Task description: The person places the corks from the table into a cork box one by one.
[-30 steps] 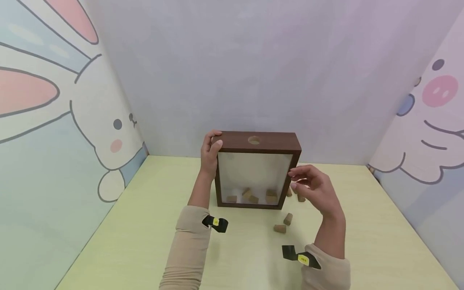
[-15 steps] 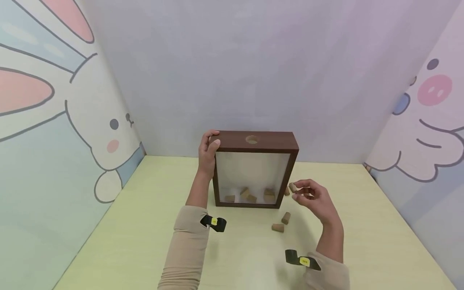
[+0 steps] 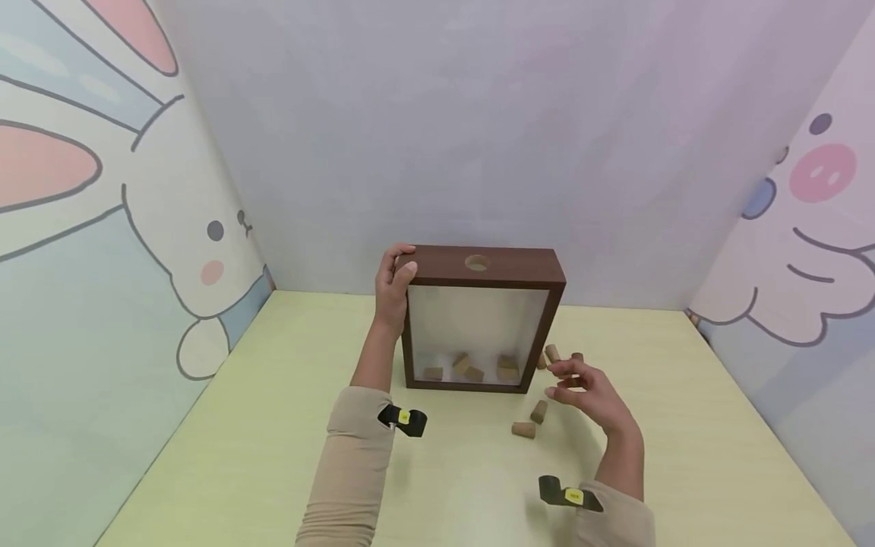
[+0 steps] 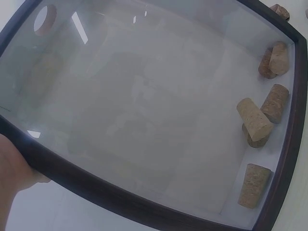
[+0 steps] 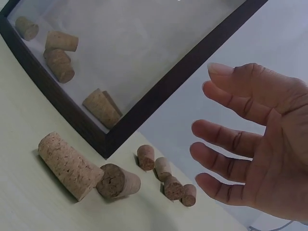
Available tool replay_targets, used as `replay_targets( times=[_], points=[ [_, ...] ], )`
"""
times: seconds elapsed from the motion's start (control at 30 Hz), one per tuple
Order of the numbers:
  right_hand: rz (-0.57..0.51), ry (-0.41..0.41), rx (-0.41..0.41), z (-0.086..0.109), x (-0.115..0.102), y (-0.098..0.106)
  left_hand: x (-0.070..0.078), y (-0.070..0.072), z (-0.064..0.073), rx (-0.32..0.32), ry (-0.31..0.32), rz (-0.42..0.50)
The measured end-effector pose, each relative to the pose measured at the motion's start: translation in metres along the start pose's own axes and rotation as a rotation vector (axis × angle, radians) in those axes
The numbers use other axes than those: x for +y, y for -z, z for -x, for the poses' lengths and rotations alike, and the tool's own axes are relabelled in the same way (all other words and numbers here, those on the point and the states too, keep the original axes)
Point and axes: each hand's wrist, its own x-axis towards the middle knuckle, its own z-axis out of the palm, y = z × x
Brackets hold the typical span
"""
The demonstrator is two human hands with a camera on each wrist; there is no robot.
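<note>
1. Loose corks (image 5: 70,166): six on the tabletop (image 3: 273,456), counted in the right wrist view. Two up front, touching each other; the other four bunched farther back. All lie on their sides or tilted outside the box.
2. Box (image 3: 516,266): one, dark brown frame, upright, clear front pane (image 3: 478,327), one round hole (image 3: 478,263) in the top face.
3. Corks inside (image 4: 254,185): six by the left wrist view, all on the bottom. One alone at the left end, three clustered mid-left, two together at the right end.
4. Right hand (image 3: 592,391): fingers loosely bent and spread, nothing held. Loose corks lie just in front of the fingertips and to their left in the head view. Right wrist view has the rearmost bunch just beside the little fingertip, with a visible gap.
5. Left hand (image 3: 393,285): gripping the box at its upper left corner, thumb at the top front edge, fingers wrapped behind.
6. View differences: the head view has the right fingers covering part of the rear bunch, and the inside corks merge; the wrist views separate them. Only the head view gives both hands on the scene.
7. Surroundings: two beige sleeves (image 3: 357,463), two black wristbands (image 3: 405,419) with yellow labels, pale back wall (image 3: 465,137), cartoon rabbit (image 3: 171,228) left, cartoon pig (image 3: 823,173) right.
</note>
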Motion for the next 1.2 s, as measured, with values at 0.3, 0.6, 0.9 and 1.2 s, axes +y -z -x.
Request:
replay_targets(
  times=[0.3, 0.6, 0.9, 1.2],
  points=[
    [0.056, -0.072, -0.054, 0.000, 0.020, -0.001, -0.004, 0.002, 0.000, 0.005, -0.014, -0.026],
    [0.143, -0.143, -0.120, 0.001, 0.030, -0.005, -0.002, 0.000, -0.002, 0.013, -0.012, -0.006],
    [0.237, -0.139, -0.161, -0.007, 0.036, -0.011, 0.007, -0.002, -0.001, -0.006, 0.014, -0.004],
    [0.284, -0.169, -0.139, -0.011, 0.036, -0.017, 0.028, -0.010, 0.005, -0.009, -0.001, -0.008]
  ],
)
